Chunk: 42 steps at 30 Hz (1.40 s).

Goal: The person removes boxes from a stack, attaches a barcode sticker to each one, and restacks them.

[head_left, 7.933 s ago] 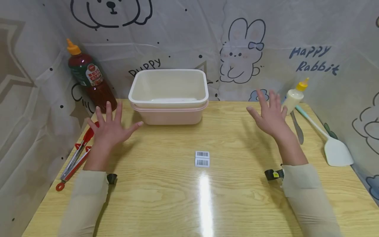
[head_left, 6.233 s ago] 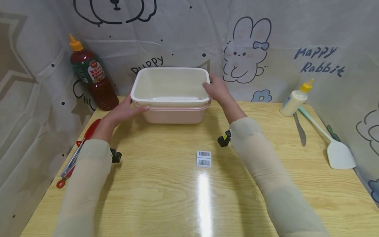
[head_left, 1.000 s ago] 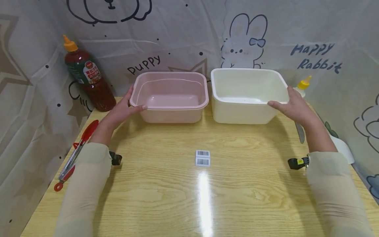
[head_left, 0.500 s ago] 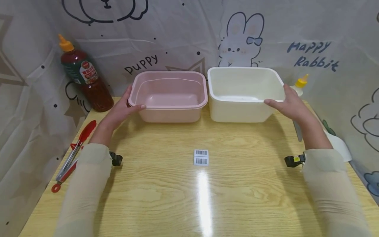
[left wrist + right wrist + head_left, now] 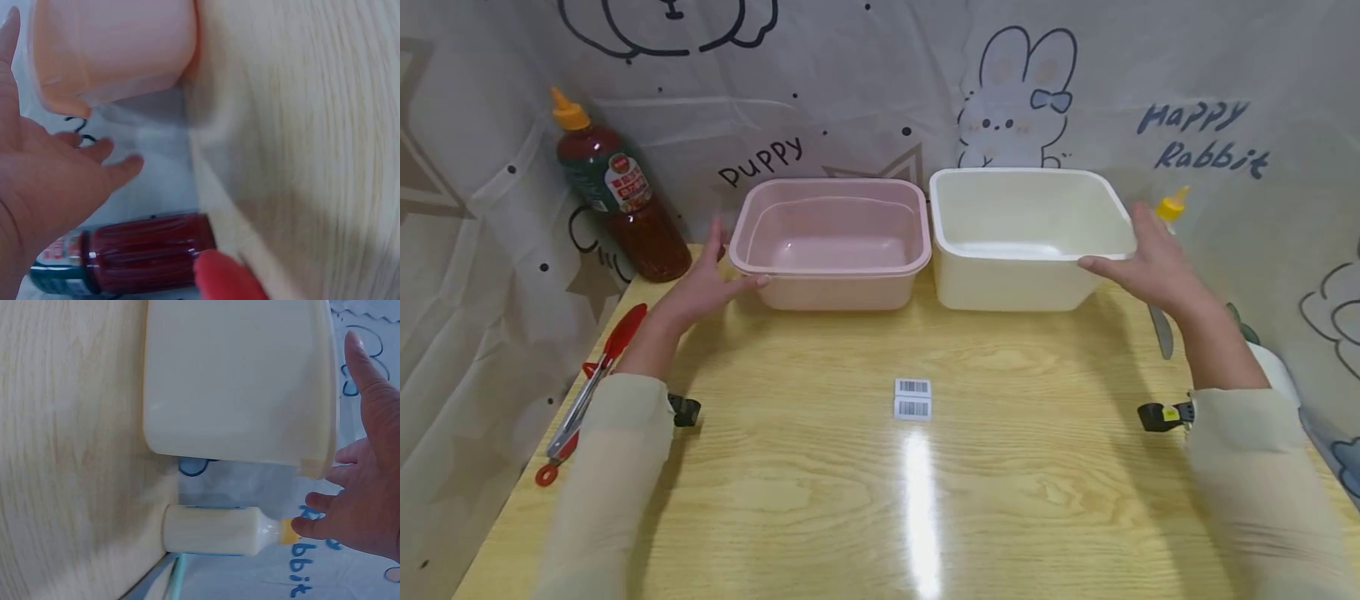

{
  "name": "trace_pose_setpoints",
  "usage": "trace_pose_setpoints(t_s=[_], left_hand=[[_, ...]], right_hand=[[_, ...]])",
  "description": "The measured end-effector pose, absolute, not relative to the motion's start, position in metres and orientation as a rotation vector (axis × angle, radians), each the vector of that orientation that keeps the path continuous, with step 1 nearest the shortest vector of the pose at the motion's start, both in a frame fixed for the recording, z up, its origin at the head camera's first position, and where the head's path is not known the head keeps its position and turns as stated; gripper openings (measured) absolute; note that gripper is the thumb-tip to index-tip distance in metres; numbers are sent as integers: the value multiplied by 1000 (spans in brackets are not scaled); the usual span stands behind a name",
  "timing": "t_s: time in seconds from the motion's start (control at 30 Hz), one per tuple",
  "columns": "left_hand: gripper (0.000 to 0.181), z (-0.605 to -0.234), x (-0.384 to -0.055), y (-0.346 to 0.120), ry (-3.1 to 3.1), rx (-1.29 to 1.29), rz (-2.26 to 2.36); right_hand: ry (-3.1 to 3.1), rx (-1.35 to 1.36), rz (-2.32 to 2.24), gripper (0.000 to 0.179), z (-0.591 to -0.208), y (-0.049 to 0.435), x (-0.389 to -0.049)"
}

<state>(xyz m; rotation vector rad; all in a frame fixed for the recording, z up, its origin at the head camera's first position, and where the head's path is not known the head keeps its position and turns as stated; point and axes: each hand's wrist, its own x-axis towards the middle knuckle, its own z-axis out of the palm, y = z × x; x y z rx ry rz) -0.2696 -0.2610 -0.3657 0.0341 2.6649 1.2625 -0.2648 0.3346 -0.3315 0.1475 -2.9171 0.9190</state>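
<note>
Side by side at the back of the table stand a pink plastic bin [image 5: 835, 292] and a white plastic bin [image 5: 1007, 283], both with nothing inside. My left hand [image 5: 700, 287] is beside the pink bin's left end, fingers spread; the left wrist view shows a gap between its fingers and the bin [image 5: 125, 50]. At the right end of the white bin, my right hand [image 5: 1153, 262] has its fingers apart and its thumb by the front rim. The right wrist view shows that hand [image 5: 369, 481] just off the rim of the white bin [image 5: 237, 381].
A red sauce bottle [image 5: 625, 204] stands at the back left, with red-tipped tongs [image 5: 602, 371] before it. Behind my right hand are a yellow-capped squeeze bottle [image 5: 212, 530], a knife [image 5: 1161, 332] and a white spatula [image 5: 1273, 371]. A barcode label [image 5: 913, 399] lies mid-table.
Earlier the white bin sat inside the pink one; it now stands to its right. Within the last half second both hands have let go and drawn slightly outward from the bins.
</note>
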Motion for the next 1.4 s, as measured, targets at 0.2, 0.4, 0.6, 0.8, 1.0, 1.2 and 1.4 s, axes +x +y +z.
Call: trace_pose_setpoints(t_s=[0.2,0.4,0.6,0.8,1.0,1.2,1.4], left_hand=[[129,-348,-246,-254,2850,74,1156],[130,-336,-217,-227,2937,308,1178],[127,-337,-190,-189,2955,641,1029],[117,-353,-180,-158,2880,787,877],[109,-374,-175,-134,2830,660,658],[96,-384,-169,-117,2791,583,483],[87,-387,-170,-109,2806,574,440]], right_hand=[[-2831,212,874,103,-314,322,-249],[-2784,389,854,94,-311,292,-221],[-2782,618,881,82,-322,249,-200],[-2917,787,809,74,-346,214,-190],[-2986,963,755,74,-376,191,-182],[-3052,1005,786,74,-396,175,-176],[-3097,1020,720,69,-401,164,-177]])
